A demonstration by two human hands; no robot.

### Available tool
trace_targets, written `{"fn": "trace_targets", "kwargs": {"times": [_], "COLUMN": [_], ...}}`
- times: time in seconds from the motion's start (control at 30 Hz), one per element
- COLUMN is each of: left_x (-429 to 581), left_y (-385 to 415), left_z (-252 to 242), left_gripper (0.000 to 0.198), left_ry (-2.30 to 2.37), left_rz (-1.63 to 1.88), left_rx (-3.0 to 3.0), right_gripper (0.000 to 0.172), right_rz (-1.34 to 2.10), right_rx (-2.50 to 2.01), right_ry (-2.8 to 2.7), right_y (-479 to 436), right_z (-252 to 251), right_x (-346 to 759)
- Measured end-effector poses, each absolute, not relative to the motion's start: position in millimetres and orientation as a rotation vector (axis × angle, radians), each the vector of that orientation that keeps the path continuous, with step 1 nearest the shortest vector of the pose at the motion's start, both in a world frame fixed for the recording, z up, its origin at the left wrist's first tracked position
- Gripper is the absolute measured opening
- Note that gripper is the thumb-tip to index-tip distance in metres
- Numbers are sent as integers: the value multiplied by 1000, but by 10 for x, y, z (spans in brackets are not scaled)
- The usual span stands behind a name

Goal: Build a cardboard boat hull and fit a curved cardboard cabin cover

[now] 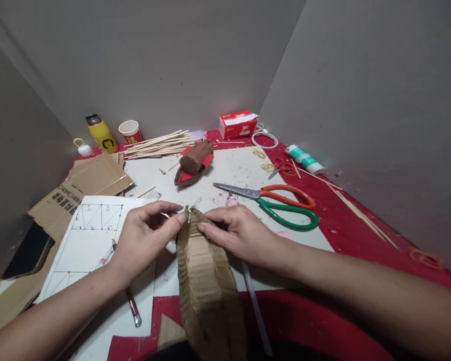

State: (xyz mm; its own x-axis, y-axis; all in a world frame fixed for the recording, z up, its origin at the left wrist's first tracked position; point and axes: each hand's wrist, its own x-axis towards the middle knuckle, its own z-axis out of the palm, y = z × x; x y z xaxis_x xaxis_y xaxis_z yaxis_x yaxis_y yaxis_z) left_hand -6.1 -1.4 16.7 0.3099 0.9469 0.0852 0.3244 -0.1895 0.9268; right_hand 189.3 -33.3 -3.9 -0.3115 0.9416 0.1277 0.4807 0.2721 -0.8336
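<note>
A boat-shaped hull of corrugated cardboard points away from me at the table's near middle. My left hand pinches its pointed far tip from the left with thumb and fingers. From the right, my right hand grips the same tip, fingers pressed on the cardboard edge. Both hands are closed on the hull.
Orange-and-green scissors lie just beyond my right hand. A small brown and red model boat sits farther back, by a bundle of wooden sticks. A drawn paper sheet, cardboard pieces, a yellow bottle, a tissue box and a glue tube surround the work.
</note>
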Motion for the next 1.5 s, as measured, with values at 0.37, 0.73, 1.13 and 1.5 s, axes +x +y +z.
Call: {"fn": "trace_targets", "kwargs": {"times": [0.37,0.73,1.13,1.5], "left_x": [-19,-25,-41,-62], "left_y": [-88,-94,-55,-112], "left_z": [101,205,303,253], "left_gripper": [5,27,6,17], "left_ry": [1128,1138,1066,1027], "left_rz": [942,850,661,765], "left_rx": [1816,1641,1695,2072], "right_gripper": [27,22,29,30], "right_rz": [893,712,687,790], "right_rx": [-1262,-1264,-1233,-1228], "right_ry": [-1981,-2156,-2297,-2305], "right_y": [-347,-345,-382,-418], "right_z": [-79,-21,-24,52], "right_x": [1890,1917,1921,1894]}}
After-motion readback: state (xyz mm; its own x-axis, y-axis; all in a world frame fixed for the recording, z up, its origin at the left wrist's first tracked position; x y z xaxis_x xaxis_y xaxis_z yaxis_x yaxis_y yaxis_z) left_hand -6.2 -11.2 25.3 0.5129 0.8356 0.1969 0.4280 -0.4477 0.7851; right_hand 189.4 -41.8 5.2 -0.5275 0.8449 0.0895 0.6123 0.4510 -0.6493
